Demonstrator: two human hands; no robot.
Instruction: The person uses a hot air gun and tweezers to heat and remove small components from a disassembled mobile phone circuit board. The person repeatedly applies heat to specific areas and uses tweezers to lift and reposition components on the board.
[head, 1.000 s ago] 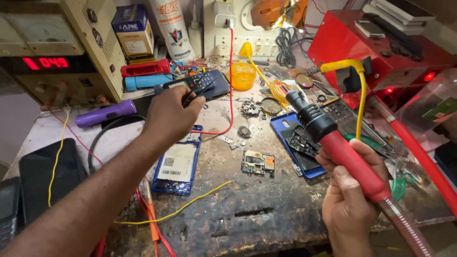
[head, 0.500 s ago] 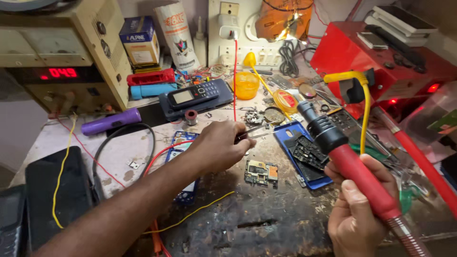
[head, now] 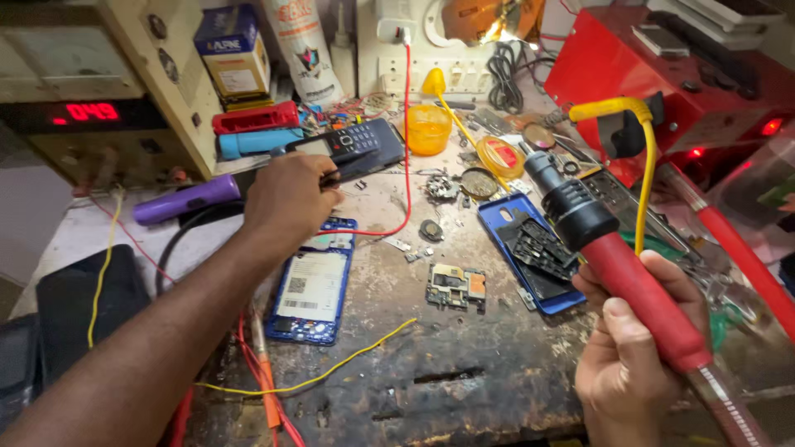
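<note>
The red-handled hot-air tool with a ribbed black plastic barrel (head: pixel 617 248) sits at the right of the frame, its long axis slanting from lower right up to upper left, the round nozzle aimed toward the desk's middle. The right hand (head: pixel 633 356) is wrapped fully round its smooth red grip. Just left of the barrel lies an opened blue phone shell with black parts inside (head: pixel 530 252). Farther left, the left hand (head: pixel 286 199) is loosely curled at a black keypad phone (head: pixel 348 142); whether it grips anything I cannot tell. Below it lies a blue phone back with a white label (head: pixel 313 285) on the scarred, scorched desk (head: pixel 464 372), near a small bare circuit board (head: pixel 455 287).
</note>
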